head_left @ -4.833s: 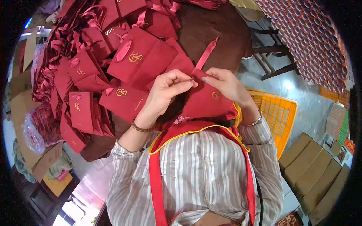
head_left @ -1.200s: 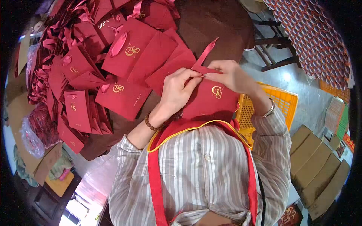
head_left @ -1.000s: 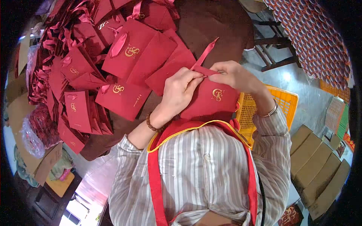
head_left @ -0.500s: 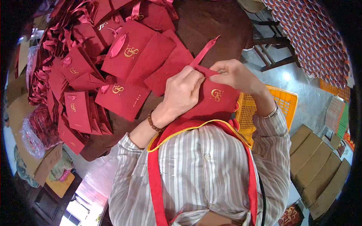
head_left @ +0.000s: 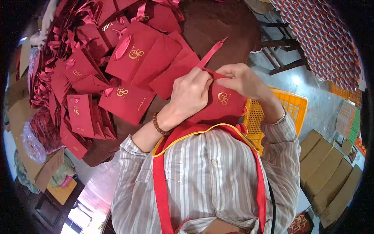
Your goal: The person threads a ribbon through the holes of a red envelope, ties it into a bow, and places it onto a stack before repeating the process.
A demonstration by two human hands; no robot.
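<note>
A red paper gift bag (head_left: 223, 104) with a gold logo lies just in front of my apron, at the near edge of the table. My left hand (head_left: 191, 91), a bead bracelet at its wrist, is closed in a pinch at the bag's top edge. A red ribbon (head_left: 212, 52) sticks out past its knuckles, its free end pointing up and right. My right hand (head_left: 240, 81) pinches the same top edge beside the left, thumb and forefinger together. What lies between the fingertips is mostly hidden.
Many red ribboned bags (head_left: 134, 54) pile up left on the brown-covered table (head_left: 218, 23). Another person's hand (head_left: 38, 39) shows at the upper left. A yellow crate (head_left: 290, 102) stands right, near cardboard boxes (head_left: 327, 171). Rows of round items (head_left: 319, 39) fill the upper right.
Another person's arm and hand have come into view at the upper left, beside the pile. My own hands have barely shifted on the bag.
</note>
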